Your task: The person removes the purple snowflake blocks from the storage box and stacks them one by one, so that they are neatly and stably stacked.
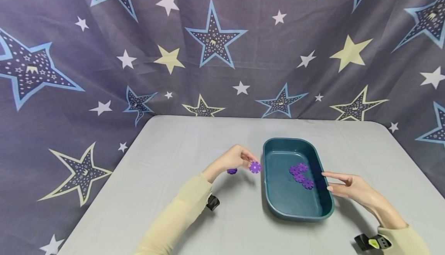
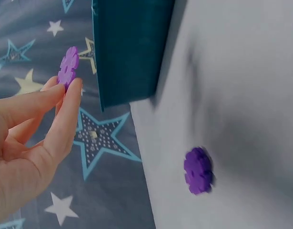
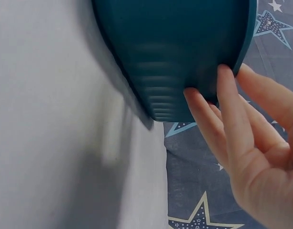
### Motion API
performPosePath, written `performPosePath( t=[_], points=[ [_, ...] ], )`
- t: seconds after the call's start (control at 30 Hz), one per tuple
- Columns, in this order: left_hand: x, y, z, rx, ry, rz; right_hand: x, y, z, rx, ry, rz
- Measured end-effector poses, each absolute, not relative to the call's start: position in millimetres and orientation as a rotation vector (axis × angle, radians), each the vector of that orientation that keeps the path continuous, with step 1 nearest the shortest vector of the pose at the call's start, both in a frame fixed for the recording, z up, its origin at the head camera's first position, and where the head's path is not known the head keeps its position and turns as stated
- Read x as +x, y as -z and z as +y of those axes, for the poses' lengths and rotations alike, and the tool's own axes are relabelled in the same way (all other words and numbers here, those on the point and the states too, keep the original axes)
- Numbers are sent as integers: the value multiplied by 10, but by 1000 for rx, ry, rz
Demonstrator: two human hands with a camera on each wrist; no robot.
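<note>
My left hand pinches a purple flower-shaped plastic disc between thumb and fingertips, just left of a dark teal tub. The left wrist view shows that disc held up by its edge, beside the tub's outer wall. Another purple disc lies on the table, partly behind the left hand in the head view. Inside the tub, several purple discs lie clustered toward the right. My right hand touches the tub's right side with extended fingers, fingertips at the rim and outer wall.
A light grey cloth covers the table under the tub. Behind it hangs a dark curtain with stars. Black bands, one at the left wrist and one at the right wrist, stick out below the sleeves.
</note>
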State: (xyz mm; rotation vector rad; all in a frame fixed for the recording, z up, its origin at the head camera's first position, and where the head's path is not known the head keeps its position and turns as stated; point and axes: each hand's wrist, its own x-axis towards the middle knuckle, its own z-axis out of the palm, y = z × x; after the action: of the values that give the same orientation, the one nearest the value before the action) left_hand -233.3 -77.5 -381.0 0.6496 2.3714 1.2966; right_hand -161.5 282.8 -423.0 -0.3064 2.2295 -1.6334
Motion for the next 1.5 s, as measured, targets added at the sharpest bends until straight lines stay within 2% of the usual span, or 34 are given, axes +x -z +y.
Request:
performPosePath(
  t=[0.73, 0.9, 0.97, 1.07, 1.17, 1.2, 1.3, 1.33, 1.43, 1.5],
  points=[
    [-2420, 4165, -1223, 457, -1379, 2481, -1630, 4225, 2825, -323, 1642, 2229],
    [-2939, 4990, -1444, 573, -1492, 2410, -1626, 4230, 2822, -325, 1642, 2230],
    [-3165, 5357, -1524, 538, -1509, 2386, -1625, 4230, 2824, -321, 1645, 2226],
    [-3254, 5494, -1572, 502, -1533, 2373, -1624, 4229, 2827, -313, 1634, 2234],
    [-2991, 5085, -1500, 447, -1515, 2393, -1624, 4236, 2830, -324, 1635, 2229],
    [-2988, 5092, -1519, 510, -1559, 2369, -1625, 4238, 2830, -324, 1641, 2226],
    [-2947, 5063, -1474, 418, -1477, 2447, -1627, 4247, 2837, -334, 1670, 2205],
    [-3093, 5298, -1530, 454, -1491, 2442, -1628, 4250, 2840, -340, 1679, 2198],
    [-3413, 5788, -1625, 354, -1492, 2411, -1626, 4252, 2849, -357, 1700, 2183],
    [-3633, 6106, -1731, 415, -1556, 2345, -1624, 4254, 2853, -379, 1711, 2172]
  ],
)
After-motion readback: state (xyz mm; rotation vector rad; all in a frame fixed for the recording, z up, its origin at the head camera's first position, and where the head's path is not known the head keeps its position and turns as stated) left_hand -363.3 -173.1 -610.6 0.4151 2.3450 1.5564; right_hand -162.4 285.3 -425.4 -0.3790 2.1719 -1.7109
